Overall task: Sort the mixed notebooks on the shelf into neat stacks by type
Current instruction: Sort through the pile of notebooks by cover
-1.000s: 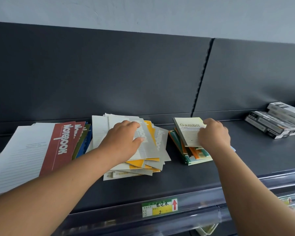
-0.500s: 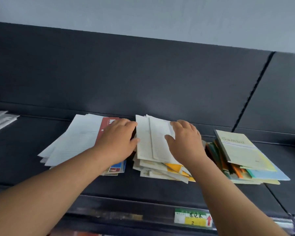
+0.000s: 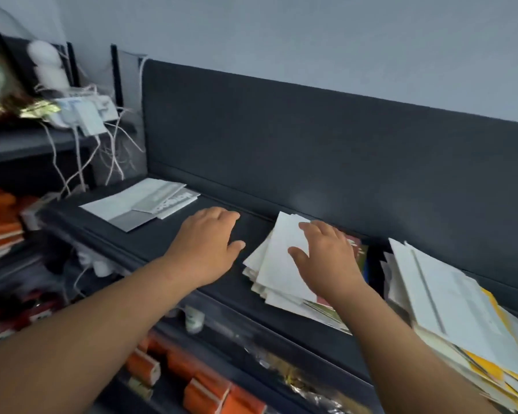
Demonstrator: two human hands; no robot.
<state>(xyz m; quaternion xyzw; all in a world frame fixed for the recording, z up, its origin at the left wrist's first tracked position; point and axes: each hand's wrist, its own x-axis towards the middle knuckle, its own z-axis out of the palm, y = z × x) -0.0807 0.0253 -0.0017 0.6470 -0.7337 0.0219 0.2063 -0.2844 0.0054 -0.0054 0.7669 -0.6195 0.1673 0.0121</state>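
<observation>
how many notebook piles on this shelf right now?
3: a flat grey-white pile at far left, a fanned pile under the right hand, a taller pile at the right edge. More may sit past the frame.

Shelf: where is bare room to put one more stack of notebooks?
Bare shelf lies between the grey notebooks at far left and the white-topped pile under the right hand; the left hand is over it. Rightward is crowded: a narrow gap, then the mixed pile.

Dark grey shelf (image 3: 150, 243); white middle notebook pile (image 3: 278, 264) with red beneath; white right stack (image 3: 449, 309) edged yellow; orange packs (image 3: 204, 392) below.
</observation>
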